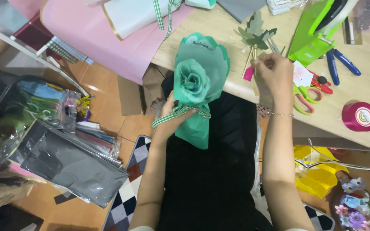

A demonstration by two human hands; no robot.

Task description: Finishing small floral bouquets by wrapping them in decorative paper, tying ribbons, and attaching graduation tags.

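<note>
The left hand [168, 115] is closed around the narrow neck of a teal paper bouquet [198, 85], just where a green checked ribbon [178, 113] is tied; the bouquet, a single paper rose in a scalloped wrap, stands upright over the person's dark lap, its top overlapping the near edge of the wooden surface [365, 85]. To the right of the bouquet, the right hand [273, 77] has its fingertips pinched narrow on the thin sticks of a cluster of green paper leaves [257, 34] that rises above it. Further right of the bouquet lie green-handled scissors [302, 96], blue-handled pliers [341, 62] and a magenta ribbon roll [359, 116]; a pink paper sheet [91, 34] hangs off the surface to the bouquet's upper left. The risks I see: the ribbon tail hangs loose, so a slackened grip at the neck could let the wrap open; pushing stiff sticks in could crease the rose's petals; and the pinched leaves look flimsy enough to bend or slip from the fingertips.
</note>
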